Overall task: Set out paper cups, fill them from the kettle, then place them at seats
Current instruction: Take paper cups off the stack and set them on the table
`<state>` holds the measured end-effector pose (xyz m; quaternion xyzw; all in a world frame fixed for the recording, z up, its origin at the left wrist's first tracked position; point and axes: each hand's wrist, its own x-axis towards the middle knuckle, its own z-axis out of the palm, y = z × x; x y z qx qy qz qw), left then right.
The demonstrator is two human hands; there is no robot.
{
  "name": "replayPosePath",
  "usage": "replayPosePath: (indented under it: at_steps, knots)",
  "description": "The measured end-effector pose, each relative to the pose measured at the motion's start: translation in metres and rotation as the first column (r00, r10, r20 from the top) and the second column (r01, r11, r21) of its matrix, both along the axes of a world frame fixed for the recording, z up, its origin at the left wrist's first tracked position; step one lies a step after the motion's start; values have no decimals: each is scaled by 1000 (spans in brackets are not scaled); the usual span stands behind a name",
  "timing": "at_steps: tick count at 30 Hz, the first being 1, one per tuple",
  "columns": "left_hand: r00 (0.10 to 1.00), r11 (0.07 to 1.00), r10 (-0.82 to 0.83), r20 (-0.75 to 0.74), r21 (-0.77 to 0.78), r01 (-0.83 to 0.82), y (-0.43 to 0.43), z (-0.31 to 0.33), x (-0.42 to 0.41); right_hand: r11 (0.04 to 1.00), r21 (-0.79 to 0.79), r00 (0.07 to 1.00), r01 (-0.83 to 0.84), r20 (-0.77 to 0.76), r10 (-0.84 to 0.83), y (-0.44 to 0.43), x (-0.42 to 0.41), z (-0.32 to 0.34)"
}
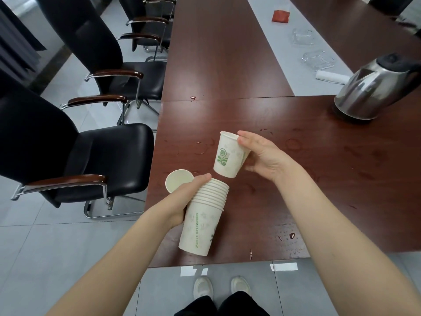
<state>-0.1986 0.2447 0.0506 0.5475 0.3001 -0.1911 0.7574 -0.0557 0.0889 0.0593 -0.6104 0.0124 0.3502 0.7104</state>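
Gripping a cup stack (202,215) left hand (182,197), single cup (229,155) right hand (262,153); kettle (373,87) far right, another cup (176,180) behind.

Office meeting room, as I see it. Long dark-wood worktop (227,65), black armchairs (109,156) in a row alongside, grey tiled floor (45,236).

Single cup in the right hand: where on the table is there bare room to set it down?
The widest bare patch lies between the right hand with its cup and the kettle. The long table section beyond the seam is bare too. It is crowded near the left edge, where the left hand holds the stack by a standing cup.
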Motion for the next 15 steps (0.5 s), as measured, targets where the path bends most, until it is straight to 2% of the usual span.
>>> replayPosePath:
  at_steps: [5,11,15]
  knots:
    - [996,996,90,16,-16,-89,15,8,-4,992,-91,994,90,75,-83,0,3,-22]
    - [976,977,211,51,-6,-211,31,18,-5,976,-217,981,6,193,37,5,-18,-63]
    - [970,973,231,83,12,-232,35,19,-2,959,-282,959,-16,267,95,9,-30,-78]
